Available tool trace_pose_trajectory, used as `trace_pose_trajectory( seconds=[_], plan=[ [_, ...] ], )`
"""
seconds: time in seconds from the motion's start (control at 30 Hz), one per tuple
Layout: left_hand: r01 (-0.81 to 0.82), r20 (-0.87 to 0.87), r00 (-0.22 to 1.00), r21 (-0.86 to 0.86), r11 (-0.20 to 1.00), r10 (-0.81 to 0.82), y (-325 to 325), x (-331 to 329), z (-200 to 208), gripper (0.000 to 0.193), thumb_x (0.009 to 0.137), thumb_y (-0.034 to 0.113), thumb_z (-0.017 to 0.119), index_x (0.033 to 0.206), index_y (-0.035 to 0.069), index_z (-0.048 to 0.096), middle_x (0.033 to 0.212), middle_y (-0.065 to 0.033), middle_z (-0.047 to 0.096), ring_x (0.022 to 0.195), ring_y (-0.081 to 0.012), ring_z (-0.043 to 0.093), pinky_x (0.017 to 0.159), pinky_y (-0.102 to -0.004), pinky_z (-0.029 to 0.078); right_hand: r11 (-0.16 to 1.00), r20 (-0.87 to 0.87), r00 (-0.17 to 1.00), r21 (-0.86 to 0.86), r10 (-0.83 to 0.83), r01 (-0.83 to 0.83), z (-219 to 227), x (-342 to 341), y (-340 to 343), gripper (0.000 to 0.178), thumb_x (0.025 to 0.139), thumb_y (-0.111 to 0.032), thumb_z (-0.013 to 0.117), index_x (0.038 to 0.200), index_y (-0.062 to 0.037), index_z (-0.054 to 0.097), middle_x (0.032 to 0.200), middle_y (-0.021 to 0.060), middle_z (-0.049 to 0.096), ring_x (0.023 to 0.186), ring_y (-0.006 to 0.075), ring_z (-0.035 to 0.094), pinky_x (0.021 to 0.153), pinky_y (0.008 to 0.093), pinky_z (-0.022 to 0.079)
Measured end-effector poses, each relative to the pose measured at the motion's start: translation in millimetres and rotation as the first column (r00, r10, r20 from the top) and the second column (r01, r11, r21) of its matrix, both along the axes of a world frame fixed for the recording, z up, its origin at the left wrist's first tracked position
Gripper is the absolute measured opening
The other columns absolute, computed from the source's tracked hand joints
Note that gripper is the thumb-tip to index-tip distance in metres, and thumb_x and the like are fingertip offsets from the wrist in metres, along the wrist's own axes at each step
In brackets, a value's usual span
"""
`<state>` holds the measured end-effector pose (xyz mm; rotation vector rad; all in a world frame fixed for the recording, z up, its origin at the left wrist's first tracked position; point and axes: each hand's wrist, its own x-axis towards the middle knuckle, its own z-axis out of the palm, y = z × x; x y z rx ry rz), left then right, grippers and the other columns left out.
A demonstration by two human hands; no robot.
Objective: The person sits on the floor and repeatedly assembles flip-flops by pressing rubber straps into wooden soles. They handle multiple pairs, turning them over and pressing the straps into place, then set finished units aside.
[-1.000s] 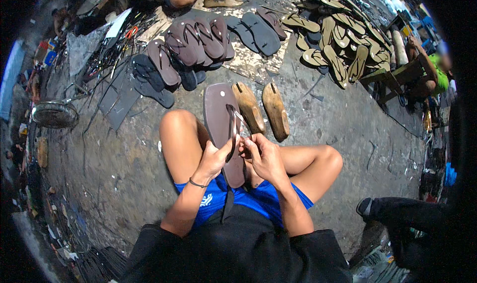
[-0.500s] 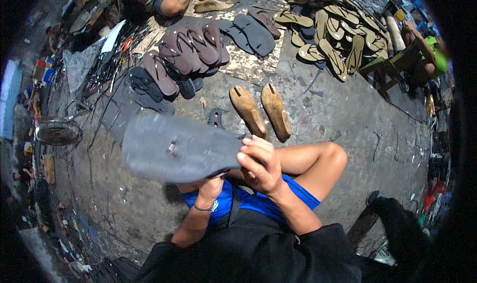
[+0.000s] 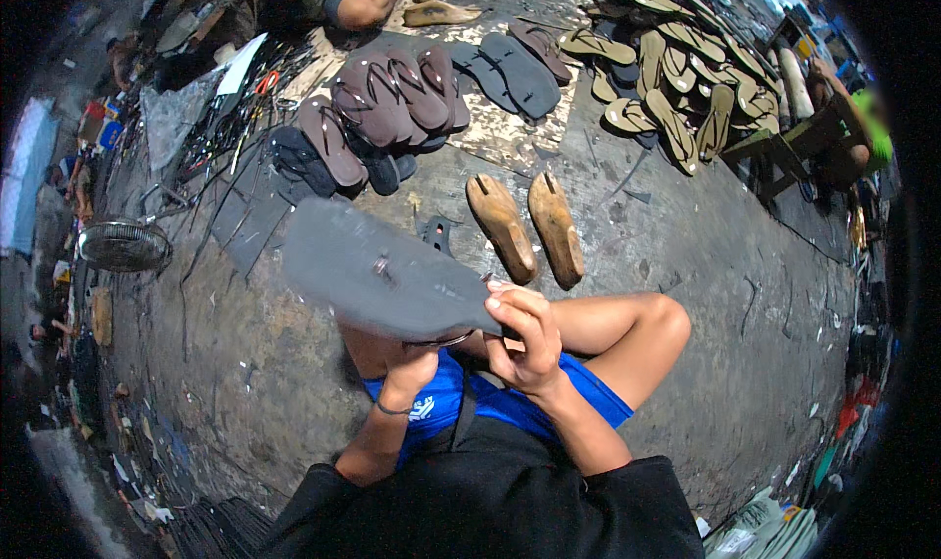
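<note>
A dark grey flip-flop [image 3: 377, 273] hangs above my lap with its broad sole toward me, slightly blurred. My right hand [image 3: 526, 333] pinches its narrower right end between thumb and fingers. Beneath the sole, my left hand [image 3: 410, 368] is closed by a strap that shows under the near edge; its fingertips are hidden. Just beyond stand two wooden shoe lasts, a left one [image 3: 502, 228] and a right one [image 3: 557, 229], each with a slot at its far end. A small dark piece with holes [image 3: 437, 233] lies beside the left last.
Brown flip-flops [image 3: 372, 108] and a dark grey pair [image 3: 520, 76] lie ahead, with a pile of tan flip-flops [image 3: 676, 88] at far right. A fan [image 3: 124, 245] stands left. Another person's leg [image 3: 361, 10] shows at the top; a wooden bench [image 3: 784, 152] is at right.
The flip-flop has tilted, its left end swinging up and away, still held in both hands. A dark-trousered leg and shoe at lower right have left the view. The whole view has shifted slightly.
</note>
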<state>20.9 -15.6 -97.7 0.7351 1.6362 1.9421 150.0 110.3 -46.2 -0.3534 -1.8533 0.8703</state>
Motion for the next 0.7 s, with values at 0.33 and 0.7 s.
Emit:
trace_pose_trajectory(
  seconds=[0.33,0.7],
  plan=[
    [0.037,-0.07,0.997,-0.085,0.996,-0.043,62.6,0.4,39.3,0.068,0.095,0.005,0.058,0.148,-0.008,0.018,0.128,-0.023,0.056,0.116,-0.024,0.059,0.099,-0.0332,0.047,0.819,0.266,0.963,-0.561,0.045,0.117,1.8,-9.2,11.5,0.078,0.081,-0.019,0.08,0.143,0.0013,0.036,0.134,0.0205,0.041,0.095,0.0261,0.064,0.079,0.0363,0.058],
    [0.313,0.317,0.906,-0.053,0.948,-0.281,36.6,-27.4,20.3,0.062,0.1,0.033,0.046,0.151,0.0,0.03,0.115,-0.0095,0.065,0.089,-0.0122,0.061,0.078,-0.0281,0.05,0.74,0.153,0.988,-0.666,0.009,0.097,-38.1,-15.2,37.2,0.035,0.091,-0.001,0.058,0.126,0.0022,0.058,0.112,0.0131,0.066,0.098,0.0168,0.063,0.083,0.0297,0.052]
  ],
)
